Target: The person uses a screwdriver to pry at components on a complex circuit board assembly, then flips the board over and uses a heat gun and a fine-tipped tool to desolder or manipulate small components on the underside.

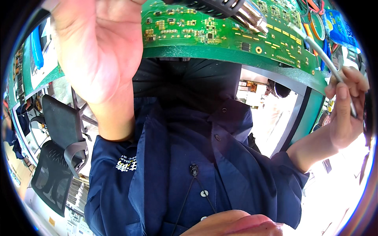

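Note:
Along the top lies a green circuit board (212,33) with many small parts. Over it, a black hot-air gun (252,21) with a metal nozzle reaches in from the upper edge, its tip at the board. My left hand (96,47) is raised at upper left, palm showing, beside the gun's side of the board; its fingers run out of the picture, so its grip is hidden. My right hand (346,98) is closed around a thin silver rod-like tool (327,59), which points up-left toward the board's right part, near the nozzle.
The green bench edge (185,53) curves below the board. At upper right are pliers, orange-handled tools and a blue package (338,29). A blue tool (37,51) lies at far left. A black mesh office chair (59,129) stands left of my body.

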The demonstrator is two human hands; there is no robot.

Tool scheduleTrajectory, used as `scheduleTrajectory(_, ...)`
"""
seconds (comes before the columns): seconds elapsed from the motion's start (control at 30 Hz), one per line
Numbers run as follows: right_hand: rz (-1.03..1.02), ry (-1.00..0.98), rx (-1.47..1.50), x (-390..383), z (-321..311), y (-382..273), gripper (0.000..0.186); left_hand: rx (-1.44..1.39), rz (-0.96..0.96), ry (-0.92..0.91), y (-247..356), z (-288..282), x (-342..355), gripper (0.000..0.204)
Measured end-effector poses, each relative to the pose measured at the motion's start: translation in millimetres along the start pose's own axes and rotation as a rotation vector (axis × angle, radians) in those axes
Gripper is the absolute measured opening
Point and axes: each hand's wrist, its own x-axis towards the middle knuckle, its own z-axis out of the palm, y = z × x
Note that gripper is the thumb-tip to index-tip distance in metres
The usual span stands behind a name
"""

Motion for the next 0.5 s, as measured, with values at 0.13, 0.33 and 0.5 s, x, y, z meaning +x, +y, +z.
scheduleTrajectory(0.13,0.022,-0.109,0.38,8,-24,33,0.027,-0.072,-0.044,0.025,6,6,3,0.065)
scheduleTrajectory(0.33,0.125,-0.113,0.936,47,-24,48,0.038,0.157,0.025,0.208,-1,15,0,0.067)
scheduleTrajectory(0.5,0.245,-0.035,0.614,70,-8,72,0.036,0.154,0.037,0.23,-4,15,-3,0.065)
